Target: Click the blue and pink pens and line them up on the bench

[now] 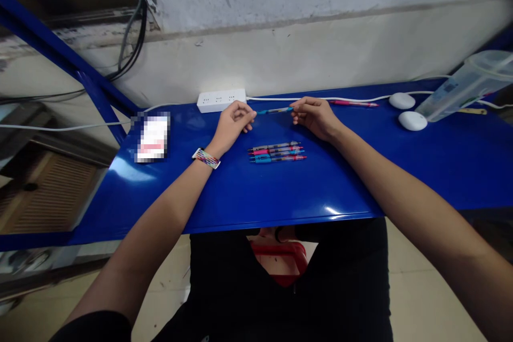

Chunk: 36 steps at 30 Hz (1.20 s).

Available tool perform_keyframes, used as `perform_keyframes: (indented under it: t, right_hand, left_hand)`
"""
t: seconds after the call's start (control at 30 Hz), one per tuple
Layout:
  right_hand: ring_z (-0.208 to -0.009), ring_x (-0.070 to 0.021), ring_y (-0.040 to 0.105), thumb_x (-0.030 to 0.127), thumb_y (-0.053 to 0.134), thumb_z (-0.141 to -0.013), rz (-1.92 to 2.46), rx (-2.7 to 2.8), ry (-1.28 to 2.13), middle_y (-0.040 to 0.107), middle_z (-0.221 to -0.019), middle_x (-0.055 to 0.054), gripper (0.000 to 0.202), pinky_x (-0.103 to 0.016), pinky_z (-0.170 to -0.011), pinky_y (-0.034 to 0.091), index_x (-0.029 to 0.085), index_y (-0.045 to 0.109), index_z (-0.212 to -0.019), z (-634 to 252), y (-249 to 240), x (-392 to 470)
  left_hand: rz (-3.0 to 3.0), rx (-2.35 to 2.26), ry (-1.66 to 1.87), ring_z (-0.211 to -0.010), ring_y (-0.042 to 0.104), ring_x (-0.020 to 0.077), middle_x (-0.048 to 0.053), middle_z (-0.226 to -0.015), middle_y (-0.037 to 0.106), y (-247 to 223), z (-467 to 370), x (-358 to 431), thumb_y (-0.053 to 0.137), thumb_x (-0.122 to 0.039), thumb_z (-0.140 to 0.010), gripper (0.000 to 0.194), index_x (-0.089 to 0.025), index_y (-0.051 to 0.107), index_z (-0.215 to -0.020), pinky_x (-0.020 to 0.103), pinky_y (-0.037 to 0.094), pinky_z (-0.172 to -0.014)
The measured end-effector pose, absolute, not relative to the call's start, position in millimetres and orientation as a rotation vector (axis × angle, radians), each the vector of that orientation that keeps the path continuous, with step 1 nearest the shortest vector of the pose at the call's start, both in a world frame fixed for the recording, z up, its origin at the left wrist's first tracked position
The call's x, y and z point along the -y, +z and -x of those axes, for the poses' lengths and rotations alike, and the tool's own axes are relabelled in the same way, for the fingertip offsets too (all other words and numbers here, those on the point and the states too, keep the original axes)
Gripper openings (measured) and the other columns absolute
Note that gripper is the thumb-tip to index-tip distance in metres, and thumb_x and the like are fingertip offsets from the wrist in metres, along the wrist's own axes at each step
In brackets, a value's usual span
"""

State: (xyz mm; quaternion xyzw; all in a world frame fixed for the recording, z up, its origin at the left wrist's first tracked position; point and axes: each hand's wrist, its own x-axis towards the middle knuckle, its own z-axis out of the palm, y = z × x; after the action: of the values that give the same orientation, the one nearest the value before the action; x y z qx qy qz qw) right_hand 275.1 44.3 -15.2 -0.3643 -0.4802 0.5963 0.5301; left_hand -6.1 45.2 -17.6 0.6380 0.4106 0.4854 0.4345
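Observation:
A blue pen (274, 110) with a clear barrel lies level between my two hands, near the back of the blue table (224, 197). My left hand (237, 120) pinches its left end between thumb and finger. At the other end, my right hand (311, 116) has its fingertips closed on the tip. Below them, several pens (276, 153) with grey, pink and blue parts lie side by side on the table. A pink pen (355, 103) rests behind my right hand, beside the white cable.
A white power strip (222, 100) sits against the wall, behind my left hand. Two white rounded objects (412, 121) and a clear plastic container (460, 88) stand at the right. A blurred white item (153, 137) lies at the left.

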Motion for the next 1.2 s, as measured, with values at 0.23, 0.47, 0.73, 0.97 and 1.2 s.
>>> perform_keyframes:
  t: [0.23,0.47,0.73,0.97,1.2]
  right_hand:
    - [-0.069,-0.0148,0.067,0.022,0.091,-0.074,0.848,1.149,1.433,0.076,-0.075,-0.003,0.012,-0.03,-0.068,0.062,0.022,0.081,-0.08,-275.9,-15.6,-44.7]
    - [-0.071,-0.0153,0.068,0.021,0.087,-0.077,0.867,1.156,1.436,0.075,-0.077,-0.003,0.008,-0.03,-0.071,0.062,0.022,0.081,-0.083,-276.6,-15.8,-44.1]
    - [-0.071,-0.0156,0.069,0.02,0.091,-0.078,0.872,1.143,1.43,0.075,-0.077,-0.003,0.015,-0.032,-0.071,0.062,0.022,0.076,-0.08,-275.2,-16.4,-44.5]
    - [-0.071,-0.0153,0.068,0.017,0.087,-0.076,0.878,1.131,1.426,0.074,-0.075,-0.003,0.009,-0.031,-0.07,0.061,0.021,0.079,-0.079,-273.3,-14.1,-43.8]
    - [-0.07,-0.0158,0.07,0.016,0.086,-0.071,0.882,1.129,1.422,0.075,-0.074,-0.004,0.009,-0.03,-0.068,0.061,0.02,0.081,-0.078,-272.0,-13.2,-42.5]
  left_hand:
    - [-1.616,-1.007,1.182,-0.071,0.073,0.0124,0.0,-0.089,0.074,-15.4,7.1,-42.5,0.089,-0.024,-0.087,0.036,-0.025,0.069,-0.117,0.022,0.055,-0.061]
    - [-1.657,-0.973,1.15,-0.07,0.072,0.013,0.003,-0.088,0.078,-16.0,7.5,-42.9,0.084,-0.024,-0.093,0.03,-0.024,0.074,-0.121,0.024,0.054,-0.061]
    - [-1.689,-1.035,1.131,-0.077,0.075,0.0158,0.006,-0.085,0.08,-16.1,5.9,-41.4,0.083,-0.029,-0.094,0.014,-0.022,0.083,-0.106,0.026,0.055,-0.064]
    - [-1.653,-1.033,1.163,-0.076,0.075,0.0149,0.007,-0.09,0.083,-18.4,6.6,-41.5,0.081,-0.027,-0.094,0.015,-0.022,0.085,-0.108,0.027,0.055,-0.065]
    - [-1.736,-1.069,1.211,-0.071,0.068,0.0147,0.004,-0.081,0.079,-16.9,5.6,-38.9,0.086,-0.022,-0.089,0.009,-0.023,0.087,-0.099,0.03,0.056,-0.068]
